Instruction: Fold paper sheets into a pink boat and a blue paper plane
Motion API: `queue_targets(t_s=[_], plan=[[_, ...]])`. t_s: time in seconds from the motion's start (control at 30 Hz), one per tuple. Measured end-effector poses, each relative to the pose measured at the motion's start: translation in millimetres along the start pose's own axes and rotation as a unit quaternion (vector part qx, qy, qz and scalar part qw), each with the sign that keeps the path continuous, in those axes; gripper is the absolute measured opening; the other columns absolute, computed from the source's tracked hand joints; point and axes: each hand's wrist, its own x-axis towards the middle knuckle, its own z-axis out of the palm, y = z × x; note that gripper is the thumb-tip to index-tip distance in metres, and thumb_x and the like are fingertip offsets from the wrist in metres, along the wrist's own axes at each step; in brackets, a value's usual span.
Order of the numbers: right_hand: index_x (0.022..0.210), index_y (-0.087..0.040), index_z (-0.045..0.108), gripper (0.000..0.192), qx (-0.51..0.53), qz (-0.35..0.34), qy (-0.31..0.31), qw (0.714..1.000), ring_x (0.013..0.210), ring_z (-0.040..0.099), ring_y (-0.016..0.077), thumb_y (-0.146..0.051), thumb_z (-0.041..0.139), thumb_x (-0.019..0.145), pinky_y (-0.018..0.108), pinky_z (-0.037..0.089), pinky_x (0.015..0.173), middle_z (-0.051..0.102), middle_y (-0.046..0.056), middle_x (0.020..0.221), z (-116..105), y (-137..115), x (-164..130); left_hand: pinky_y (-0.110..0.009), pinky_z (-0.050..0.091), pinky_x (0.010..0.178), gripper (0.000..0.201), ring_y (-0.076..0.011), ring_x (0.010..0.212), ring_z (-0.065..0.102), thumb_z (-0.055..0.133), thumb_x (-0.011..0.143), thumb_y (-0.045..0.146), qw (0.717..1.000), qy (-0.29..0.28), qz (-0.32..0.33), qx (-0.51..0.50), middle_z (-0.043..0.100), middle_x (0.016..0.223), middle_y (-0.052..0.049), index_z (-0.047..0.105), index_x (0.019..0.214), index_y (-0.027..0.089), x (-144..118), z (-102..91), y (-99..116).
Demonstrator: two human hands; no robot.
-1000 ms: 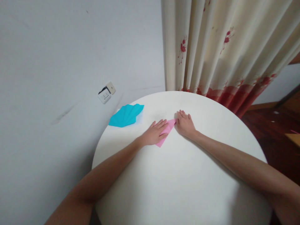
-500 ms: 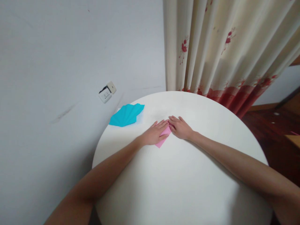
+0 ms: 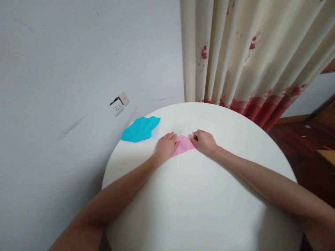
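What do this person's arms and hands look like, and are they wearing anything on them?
Both arms are bare as far up as the picture shows, with no sleeves in sight. The left hand and the right hand carry no gloves, and no watch, bracelet or ring is visible. Any finer marks are too small to tell.

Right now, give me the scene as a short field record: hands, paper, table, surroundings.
left hand: flat on the left part of the pink paper
right hand: fingers curled, pressing the paper's right end
pink paper: folded, lying flat between both hands
blue paper: pleated fan shape, left of the hands, untouched
table: round, white
behind: curtain, wall socket
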Motion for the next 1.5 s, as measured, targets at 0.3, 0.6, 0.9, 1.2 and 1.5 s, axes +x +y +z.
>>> queue_targets(t_s=[0.3, 0.6, 0.9, 1.2, 1.5], plan=[[0.097, -0.023, 0.070, 0.025, 0.060, -0.019, -0.024, 0.998, 0.075, 0.064, 0.0186, -0.044, 0.057, 0.096, 0.027, 0.038, 0.065, 0.073, 0.003, 0.084, 3, 1, -1, -0.044, 0.043, 0.108, 0.045, -0.0285, 0.129, 0.052, 0.038, 0.103, 0.047, 0.997, 0.017, 0.026, -0.064, 0.057, 0.142, -0.011, 0.062, 0.132, 0.021, 5, 5.5, -7], [0.114, -0.017, 0.068, 0.031, 0.052, -0.092, 0.009, 0.994, 0.104, 0.058, 0.0233, -0.037, 0.052, 0.098, 0.030, 0.043, 0.087, 0.065, 0.012, 0.107, 5, -2, -3, -0.051, 0.019, 0.121, 0.070, -0.0299, 0.151, 0.023, 0.037, 0.098, 0.063, 0.985, -0.065, 0.105, -0.123, 0.028, 0.163, -0.010, 0.035, 0.154, 0.021, 4, 9.9, -6], [0.105, -0.015, 0.069, 0.025, 0.009, -0.044, -0.013, 0.999, 0.100, 0.059, 0.0275, -0.033, 0.053, 0.097, 0.034, 0.045, 0.085, 0.064, 0.015, 0.106, 0, -17, -8, -0.050, 0.012, 0.122, 0.079, -0.0280, 0.153, 0.018, 0.039, 0.094, 0.071, 0.978, -0.091, 0.137, -0.126, 0.024, 0.164, -0.009, 0.029, 0.156, 0.022, 3, 0.2, -2], [0.109, -0.015, 0.065, 0.029, 0.030, 0.044, -0.057, 0.997, 0.084, 0.067, 0.0270, -0.038, 0.058, 0.094, 0.034, 0.047, 0.071, 0.067, 0.017, 0.107, -4, -27, -16, -0.054, 0.010, 0.122, 0.069, -0.0293, 0.153, 0.016, 0.036, 0.098, 0.064, 0.981, -0.066, 0.151, -0.103, 0.029, 0.163, -0.008, 0.031, 0.155, 0.025, -1, -2.1, 6], [0.095, -0.019, 0.067, 0.024, 0.103, 0.087, -0.048, 0.990, 0.089, 0.067, 0.0251, -0.040, 0.068, 0.085, 0.031, 0.045, 0.069, 0.072, 0.011, 0.097, 2, -20, -9, -0.058, 0.011, 0.121, 0.068, -0.0299, 0.153, 0.014, 0.038, 0.099, 0.061, 0.981, -0.063, 0.151, -0.102, 0.026, 0.164, -0.007, 0.028, 0.156, 0.026, -1, -3.1, 6]])
